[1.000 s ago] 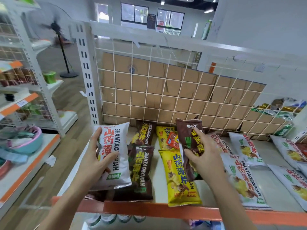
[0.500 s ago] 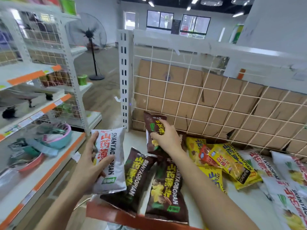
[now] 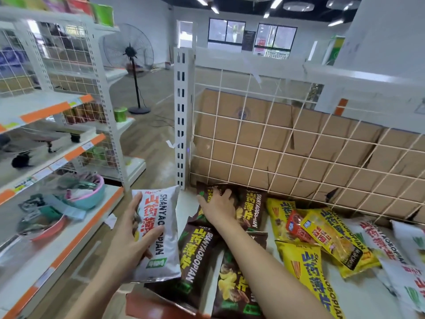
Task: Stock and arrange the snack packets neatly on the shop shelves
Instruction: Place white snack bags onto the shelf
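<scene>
My left hand (image 3: pixel 128 240) grips a white snack packet (image 3: pixel 161 236) with red lettering, held upright just left of the shelf (image 3: pixel 271 240). My right hand (image 3: pixel 218 208) reaches to the shelf's back left corner and lies on a brown packet (image 3: pixel 208 195) there, its fingers curled over the packet's top edge. Other brown packets (image 3: pixel 197 256) lie flat in front of it. Yellow packets (image 3: pixel 305 265) lie jumbled in the middle. White packets (image 3: pixel 386 245) lie to the right.
A white wire grid (image 3: pixel 299 143) backs the shelf, with cardboard behind it. An upright post (image 3: pixel 181 116) marks the left end. The shelf's orange front edge (image 3: pixel 147 302) is low in view. Across the aisle a rack (image 3: pixel 46 157) carries bowls; a standing fan (image 3: pixel 131 56) is behind.
My right hand carried the brown packet from the middle to the shelf's back left corner and lowered it there. The view swung left. My left hand keeps hold of the white packet.
</scene>
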Action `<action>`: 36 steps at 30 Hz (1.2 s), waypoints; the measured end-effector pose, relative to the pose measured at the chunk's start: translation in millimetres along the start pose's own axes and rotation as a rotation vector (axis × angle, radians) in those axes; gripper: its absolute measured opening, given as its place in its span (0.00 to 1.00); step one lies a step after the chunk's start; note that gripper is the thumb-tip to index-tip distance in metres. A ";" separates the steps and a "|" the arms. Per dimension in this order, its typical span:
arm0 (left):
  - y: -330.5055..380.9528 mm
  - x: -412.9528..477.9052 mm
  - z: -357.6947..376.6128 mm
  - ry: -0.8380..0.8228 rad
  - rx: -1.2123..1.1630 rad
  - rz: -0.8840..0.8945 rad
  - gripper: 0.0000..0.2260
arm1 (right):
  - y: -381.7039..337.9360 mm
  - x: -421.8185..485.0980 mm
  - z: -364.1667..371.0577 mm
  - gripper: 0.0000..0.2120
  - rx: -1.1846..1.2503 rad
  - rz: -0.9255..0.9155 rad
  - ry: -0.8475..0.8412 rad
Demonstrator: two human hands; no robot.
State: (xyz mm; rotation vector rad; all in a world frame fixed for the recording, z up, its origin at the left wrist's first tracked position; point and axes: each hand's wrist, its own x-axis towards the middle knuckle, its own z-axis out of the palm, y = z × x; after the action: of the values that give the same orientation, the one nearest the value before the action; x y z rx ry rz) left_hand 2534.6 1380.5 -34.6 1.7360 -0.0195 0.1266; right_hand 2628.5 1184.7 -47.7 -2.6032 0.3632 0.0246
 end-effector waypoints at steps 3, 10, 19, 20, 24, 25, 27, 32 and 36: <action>2.4 -1.5 5.0 -0.008 -0.008 0.007 0.35 | 1.9 -9.5 -14.4 0.30 -0.048 -0.092 0.076; 10.6 -3.8 23.0 -0.055 0.023 0.047 0.33 | 53.2 -49.2 -64.7 0.26 -0.079 -0.200 0.207; 13.6 -14.3 67.1 -0.224 0.045 0.081 0.32 | 160.5 -140.7 -108.2 0.28 -0.118 0.045 0.378; 15.2 -16.1 74.8 -0.257 0.037 0.080 0.32 | 171.1 -153.3 -113.3 0.31 -0.109 0.074 0.397; 21.4 -22.8 99.3 -0.352 0.025 0.081 0.33 | 208.7 -197.2 -131.0 0.33 -0.114 0.174 0.485; 22.6 -25.2 106.0 -0.368 0.020 0.077 0.33 | 217.1 -208.7 -135.4 0.31 -0.121 0.192 0.512; 26.1 -31.7 119.4 -0.402 0.021 0.080 0.33 | 233.5 -229.9 -142.0 0.26 -0.122 0.245 0.554; 33.9 -44.0 156.3 -0.469 0.010 0.098 0.32 | 279.2 -266.0 -158.4 0.22 -0.131 0.333 0.643; 38.3 -52.8 193.0 -0.484 -0.044 0.043 0.32 | 319.1 -280.3 -173.1 0.23 -0.149 0.370 0.642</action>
State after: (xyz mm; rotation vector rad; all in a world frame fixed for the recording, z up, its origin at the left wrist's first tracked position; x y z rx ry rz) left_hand 2493.2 1181.1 -33.4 1.6869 -0.4116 -0.2625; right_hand 2266.3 904.0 -27.4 -2.5899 1.0980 -0.6890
